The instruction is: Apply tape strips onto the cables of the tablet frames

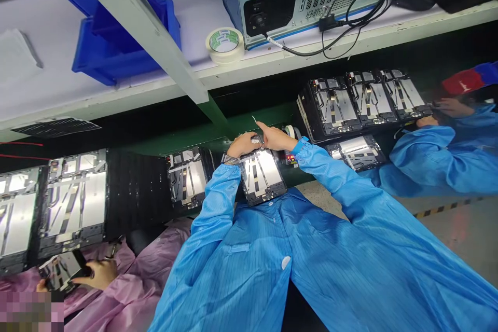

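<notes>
An opened tablet (261, 172), with silver battery plates and dark flat cables showing, rests tilted against the front of my blue smock. My left hand (243, 145) is closed over its far end, fingers bent on the top part; the fingertips are partly hidden. Beside it, my right hand (275, 138) has its index finger stretched out and its thumb low by the tablet's far edge. A thin white strip (254, 119) stands at that index fingertip, seemingly stuck to it. Just behind my right wrist lies a small tape roll (290, 131), partly covered.
Stacks of opened tablets stand left (75, 197) and right (336, 106); another tablet (357, 153) lies nearer. A co-worker's hand (101, 274) holds a tablet at left; a blue-sleeved co-worker (431, 150) works at right. Above are a shelf edge (280, 65), masking tape (224, 45) and a computer (272, 5).
</notes>
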Motion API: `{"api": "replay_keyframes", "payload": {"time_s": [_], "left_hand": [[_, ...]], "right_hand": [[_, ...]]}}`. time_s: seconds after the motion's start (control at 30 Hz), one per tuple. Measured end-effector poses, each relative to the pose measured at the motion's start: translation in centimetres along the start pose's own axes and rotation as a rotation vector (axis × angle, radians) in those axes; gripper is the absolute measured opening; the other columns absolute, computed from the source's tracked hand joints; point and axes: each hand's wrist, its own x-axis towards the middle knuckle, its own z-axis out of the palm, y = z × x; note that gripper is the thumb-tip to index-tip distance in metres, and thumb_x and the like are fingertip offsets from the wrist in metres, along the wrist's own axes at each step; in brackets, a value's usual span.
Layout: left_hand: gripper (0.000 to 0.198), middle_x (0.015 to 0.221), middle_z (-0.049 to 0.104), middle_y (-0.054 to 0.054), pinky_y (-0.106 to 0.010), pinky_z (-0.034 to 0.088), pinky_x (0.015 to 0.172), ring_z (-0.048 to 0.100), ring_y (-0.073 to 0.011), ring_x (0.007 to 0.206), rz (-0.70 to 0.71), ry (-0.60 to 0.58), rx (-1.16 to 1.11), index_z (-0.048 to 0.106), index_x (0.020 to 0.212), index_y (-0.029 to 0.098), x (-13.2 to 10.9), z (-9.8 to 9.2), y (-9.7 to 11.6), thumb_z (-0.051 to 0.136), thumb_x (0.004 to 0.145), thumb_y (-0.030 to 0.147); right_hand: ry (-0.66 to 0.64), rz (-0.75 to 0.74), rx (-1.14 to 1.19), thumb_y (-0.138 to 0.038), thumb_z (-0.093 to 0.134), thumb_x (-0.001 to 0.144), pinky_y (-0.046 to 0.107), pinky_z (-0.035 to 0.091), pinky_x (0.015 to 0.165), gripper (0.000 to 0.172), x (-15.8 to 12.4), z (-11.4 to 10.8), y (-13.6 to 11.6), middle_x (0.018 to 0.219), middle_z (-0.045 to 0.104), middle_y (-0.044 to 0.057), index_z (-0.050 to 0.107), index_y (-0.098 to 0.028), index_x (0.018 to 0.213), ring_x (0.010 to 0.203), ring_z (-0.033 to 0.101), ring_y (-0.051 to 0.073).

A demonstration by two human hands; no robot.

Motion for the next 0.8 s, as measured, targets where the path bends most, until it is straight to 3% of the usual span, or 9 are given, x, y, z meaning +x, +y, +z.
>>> {"api": "replay_keyframes", "payload": {"time_s": [0.17, 0.3, 0.37, 0.53, 0.67, 0.8], "left_hand": [[0.063, 0.135, 0.074, -0.009, -0.039, 0.052, 0.103, 0.070, -0.0314, 0.122, 0.000, 0.005, -0.010, 0.068, 0.139, 0.026, 0.1, 0.1, 0.0, 0.077, 0.085, 0.056], [0.066, 0.136, 0.073, -0.010, -0.038, 0.053, 0.102, 0.070, -0.0315, 0.121, -0.015, -0.001, -0.001, 0.067, 0.141, 0.025, 0.1, 0.0, 0.2, 0.077, 0.084, 0.057], [0.064, 0.138, 0.072, -0.009, -0.037, 0.054, 0.099, 0.070, -0.0307, 0.119, -0.020, -0.007, -0.009, 0.067, 0.141, 0.025, 0.0, -0.1, 0.3, 0.075, 0.085, 0.055], [0.063, 0.142, 0.069, -0.010, -0.035, 0.053, 0.096, 0.069, -0.0305, 0.120, -0.001, -0.036, 0.001, 0.066, 0.141, 0.024, -0.7, -0.9, 0.6, 0.070, 0.089, 0.059], [0.072, 0.139, 0.071, -0.008, -0.036, 0.050, 0.099, 0.068, -0.0323, 0.122, -0.019, -0.038, 0.058, 0.063, 0.141, 0.028, -0.8, -0.8, 1.0, 0.074, 0.082, 0.068], [0.073, 0.139, 0.071, -0.011, -0.047, 0.043, 0.111, 0.063, -0.0372, 0.130, -0.013, -0.025, 0.144, 0.061, 0.141, 0.027, -0.4, -0.5, 1.3, 0.075, 0.082, 0.067]], "right_hand": [[0.066, -0.032, -0.117, -0.017, 0.085, 0.082, 0.039, 0.055, 0.086, 0.102, 0.4, 1.0, -0.3, 0.107, 0.076, 0.013, 0.028, -0.023, 0.167, 0.101, 0.073, 0.034], [0.161, 0.058, -0.087, -0.025, 0.099, 0.066, 0.041, 0.055, 0.088, 0.122, 1.0, 0.6, 1.3, 0.124, 0.068, 0.016, 0.030, -0.029, 0.167, 0.102, 0.071, 0.035], [0.181, 0.148, 0.041, -0.035, 0.102, 0.061, 0.041, 0.055, 0.088, 0.130, 0.7, 0.1, 2.9, 0.122, 0.065, 0.014, 0.027, -0.027, 0.168, 0.098, 0.069, 0.031], [0.273, 0.251, 0.480, -0.047, 0.087, 0.078, 0.034, 0.054, 0.080, 0.115, -1.4, 1.2, 5.5, 0.101, 0.062, 0.002, 0.021, -0.024, 0.170, 0.081, 0.060, 0.018], [0.423, 0.219, 0.640, -0.050, 0.078, 0.084, 0.034, 0.055, 0.077, 0.110, -2.5, 3.9, 5.2, 0.111, 0.059, 0.003, 0.014, -0.027, 0.171, 0.073, 0.054, 0.015], [0.373, 0.137, 0.640, -0.047, 0.079, 0.082, 0.037, 0.056, 0.080, 0.114, -2.5, 5.2, 4.6, 0.120, 0.058, 0.006, 0.009, -0.030, 0.171, 0.075, 0.055, 0.015]]}}
